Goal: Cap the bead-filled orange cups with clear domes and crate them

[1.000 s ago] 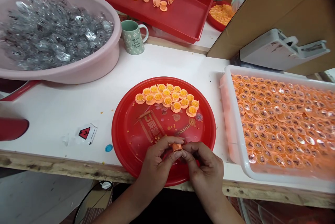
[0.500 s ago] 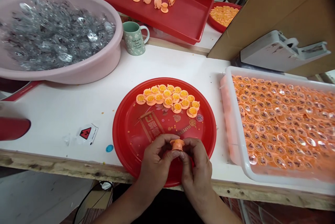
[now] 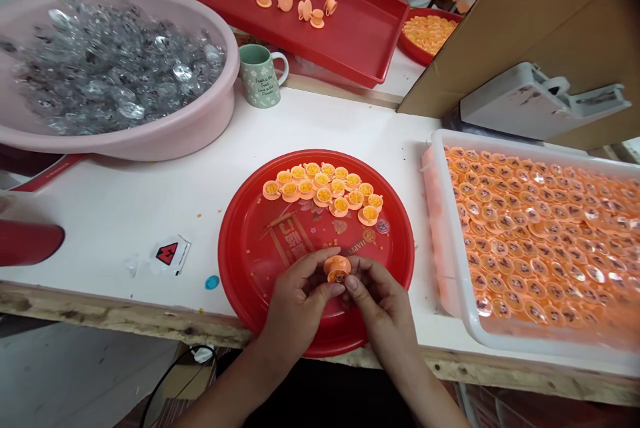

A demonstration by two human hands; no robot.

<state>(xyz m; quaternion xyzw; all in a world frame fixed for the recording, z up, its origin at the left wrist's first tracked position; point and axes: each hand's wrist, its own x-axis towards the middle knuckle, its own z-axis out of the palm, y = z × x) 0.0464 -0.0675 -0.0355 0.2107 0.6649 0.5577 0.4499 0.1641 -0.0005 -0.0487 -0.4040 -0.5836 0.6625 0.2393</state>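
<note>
Orange cup (image 3: 337,265) tilted since earlier | I see left hand (image 3: 299,295), right hand (image 3: 384,305) grasping it | tabletop (image 3: 350,121) gap separates red tray (image 3: 255,231), white bin (image 3: 505,343)

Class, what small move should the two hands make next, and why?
Perhaps the right hand should press its thumb lightly on the shiny printed face of the small orange plastic cup: the left hand grips the cup, the thumb lies by the face, and whether it sits flush cannot be told.
</note>
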